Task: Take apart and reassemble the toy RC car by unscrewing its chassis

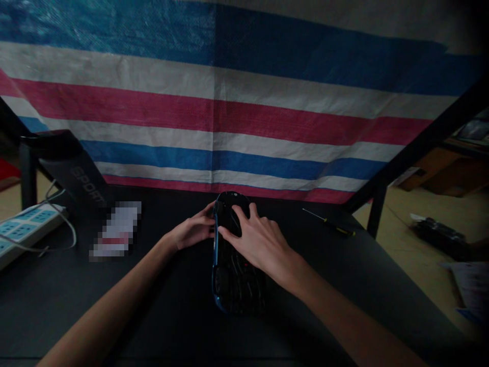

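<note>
A black toy car with a blue edge (234, 285) lies upside down on the dark table (160, 316), its length running away from me. My left hand (190, 230) grips its left side near the far end, fingers curled against the blue edge. My right hand (255, 239) rests on top of the underside, fingers bent and pressing on the far half. Both hands touch the car.
A thin screwdriver with a yellow-black handle (331, 224) lies to the right. A white power strip with a cable (23, 229) sits at the left edge, beside a dark bottle marked SPORT (78, 178). A striped tarp (229, 102) hangs behind. The table's right edge drops to the floor.
</note>
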Tool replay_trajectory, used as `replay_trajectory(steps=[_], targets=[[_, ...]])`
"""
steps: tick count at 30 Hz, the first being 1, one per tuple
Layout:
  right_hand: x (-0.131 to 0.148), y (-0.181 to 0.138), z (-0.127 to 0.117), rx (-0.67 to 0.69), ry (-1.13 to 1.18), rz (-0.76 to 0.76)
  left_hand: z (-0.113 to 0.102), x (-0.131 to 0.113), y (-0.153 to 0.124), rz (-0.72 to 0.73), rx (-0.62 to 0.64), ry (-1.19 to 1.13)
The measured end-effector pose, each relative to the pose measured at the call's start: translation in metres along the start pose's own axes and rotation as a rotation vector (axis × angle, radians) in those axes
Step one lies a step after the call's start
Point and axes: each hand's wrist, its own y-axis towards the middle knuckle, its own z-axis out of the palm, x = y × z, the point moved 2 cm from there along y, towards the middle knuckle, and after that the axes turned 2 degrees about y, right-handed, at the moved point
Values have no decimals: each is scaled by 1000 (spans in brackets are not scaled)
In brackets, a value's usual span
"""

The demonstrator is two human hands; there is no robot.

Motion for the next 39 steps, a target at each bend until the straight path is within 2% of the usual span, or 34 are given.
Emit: replay_trajectory(steps=[3,5,8,11,15,17,19,23,25,27,31,39], targets=[[-30,6,4,-25,139,-65,0,1,0,-5,-28,3],[-56,13,11,-54,327,-160,1,1,1,-16,-51,32],[-89,21,29,-14,685,-291,3,1,0,-33,-66,50],[-103,24,47,30,929,-295,4,0,0,-40,-83,83],[-106,22,55,9,1058,-237,1,0,0,-41,-96,137],[-113,20,50,13,1040,-237,-3,1,0,-40,-87,128],[-124,17,42,80,912,-299,-9,4,1,-27,-84,121],[-147,7,34,389,649,-376,-17,8,1,-41,-67,138],[-152,3,33,482,576,-381,-18,8,1,-45,-69,152],[-153,1,33,506,518,-386,-16,6,1,-53,-77,160],[-150,2,35,468,469,-377,-8,2,2,-45,-63,159],[-135,1,45,468,510,-406,-8,3,3,-41,-49,115]])
